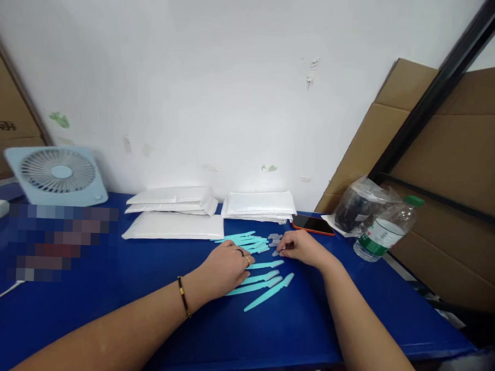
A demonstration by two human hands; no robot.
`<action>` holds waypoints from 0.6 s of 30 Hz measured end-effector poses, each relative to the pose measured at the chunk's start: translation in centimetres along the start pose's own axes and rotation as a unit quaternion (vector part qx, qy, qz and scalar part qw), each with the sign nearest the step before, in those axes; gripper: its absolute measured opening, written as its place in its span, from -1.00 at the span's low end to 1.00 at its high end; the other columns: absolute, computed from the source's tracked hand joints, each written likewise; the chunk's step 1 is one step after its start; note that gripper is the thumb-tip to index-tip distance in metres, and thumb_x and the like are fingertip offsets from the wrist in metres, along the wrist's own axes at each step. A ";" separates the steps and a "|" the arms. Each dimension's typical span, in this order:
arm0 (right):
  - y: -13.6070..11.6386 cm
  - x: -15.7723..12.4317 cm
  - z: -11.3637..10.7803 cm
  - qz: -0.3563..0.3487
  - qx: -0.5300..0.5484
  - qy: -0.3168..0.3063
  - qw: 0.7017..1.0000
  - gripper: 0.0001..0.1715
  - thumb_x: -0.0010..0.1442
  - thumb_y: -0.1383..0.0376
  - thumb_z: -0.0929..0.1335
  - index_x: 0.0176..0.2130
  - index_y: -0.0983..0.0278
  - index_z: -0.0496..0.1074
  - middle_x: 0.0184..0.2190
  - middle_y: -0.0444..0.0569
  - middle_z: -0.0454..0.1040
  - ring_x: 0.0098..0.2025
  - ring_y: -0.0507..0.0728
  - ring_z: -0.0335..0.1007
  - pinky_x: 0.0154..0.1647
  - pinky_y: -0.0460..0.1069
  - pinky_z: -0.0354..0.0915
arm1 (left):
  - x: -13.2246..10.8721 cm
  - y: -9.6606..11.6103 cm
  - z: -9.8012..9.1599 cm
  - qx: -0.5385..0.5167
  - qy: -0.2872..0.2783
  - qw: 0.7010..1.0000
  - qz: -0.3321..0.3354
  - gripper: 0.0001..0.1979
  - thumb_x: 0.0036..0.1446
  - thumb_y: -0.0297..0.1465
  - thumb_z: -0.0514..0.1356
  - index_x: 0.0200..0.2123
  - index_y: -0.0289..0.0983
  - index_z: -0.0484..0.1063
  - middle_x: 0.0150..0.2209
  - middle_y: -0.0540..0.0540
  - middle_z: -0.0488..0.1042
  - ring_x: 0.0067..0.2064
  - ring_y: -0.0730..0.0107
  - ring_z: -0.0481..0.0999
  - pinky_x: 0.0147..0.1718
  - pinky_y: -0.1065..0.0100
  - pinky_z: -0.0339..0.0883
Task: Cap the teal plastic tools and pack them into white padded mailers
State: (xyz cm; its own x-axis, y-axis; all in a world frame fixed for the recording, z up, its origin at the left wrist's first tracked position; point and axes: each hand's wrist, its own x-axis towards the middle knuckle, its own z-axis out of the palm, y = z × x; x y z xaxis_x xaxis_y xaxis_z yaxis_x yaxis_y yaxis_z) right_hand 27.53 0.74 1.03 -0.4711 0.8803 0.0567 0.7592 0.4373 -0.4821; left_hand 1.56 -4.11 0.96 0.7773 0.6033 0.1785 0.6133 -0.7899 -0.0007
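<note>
The turquoise razors (269,292) lie loosely grouped in the middle of your desk (298,335), between its back and front edges, their tips pointing right. The one nearest the front edge lies aslant, apart from the others. Small clear caps (275,237) lie just beyond the razor tips, toward the back edge.

Your left hand (227,268) is curled down over the razor handles; you cannot tell whether its hidden fingertips grip one. Your right hand (300,248) has thumb and fingers drawn narrow at one cap, though whether they hold it is unclear.

Along the back edge are two stacks of white packets (172,226), then an orange-rimmed phone (313,224). A green-capped bottle (380,238) and a bagged dark object (350,214) stand by the right edge. A pale-blue fan (61,172) stands near the back left corner.
</note>
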 end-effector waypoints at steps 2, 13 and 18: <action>-0.2 0.1 0.2 -0.011 -0.005 0.012 1.000 -0.84 -0.01 0.35 0.37 -0.36 0.21 0.55 -0.42 -0.09 0.46 -0.41 0.04 0.38 -0.41 -0.11 0.24 | 0.0 -0.1 0.0 0.008 0.011 1.000 -0.007 -0.83 0.14 -0.32 0.08 -0.19 -0.20 0.36 -0.17 -0.07 0.47 -0.11 0.28 0.40 -0.13 0.27 0.10; -0.2 0.0 0.2 0.016 -0.024 0.032 0.999 -0.85 -0.05 0.40 0.37 -0.40 0.25 0.55 -0.45 -0.09 0.50 -0.44 0.05 0.39 -0.43 -0.10 0.24 | -0.2 0.3 0.4 -0.016 0.020 0.999 0.022 -0.77 0.17 -0.22 0.05 -0.18 -0.18 0.38 -0.20 -0.05 0.49 -0.10 0.27 0.37 -0.14 0.26 0.07; 0.0 -0.1 0.1 0.001 -0.006 0.019 1.000 -0.86 -0.05 0.40 0.38 -0.41 0.24 0.55 -0.43 -0.09 0.50 -0.42 0.04 0.40 -0.43 -0.11 0.25 | -0.2 0.3 0.4 -0.024 0.015 0.999 0.035 -0.74 0.21 -0.21 -0.01 -0.18 -0.20 0.37 -0.23 -0.07 0.48 -0.16 0.31 0.42 -0.15 0.30 0.12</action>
State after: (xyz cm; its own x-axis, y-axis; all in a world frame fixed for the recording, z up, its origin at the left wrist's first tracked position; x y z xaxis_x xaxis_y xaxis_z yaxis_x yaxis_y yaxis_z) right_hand 27.57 0.64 0.93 -0.4521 0.8876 0.0879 0.7655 0.4367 -0.4725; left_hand 1.63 -4.41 0.55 0.8135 0.5426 0.2090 0.5488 -0.8353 0.0324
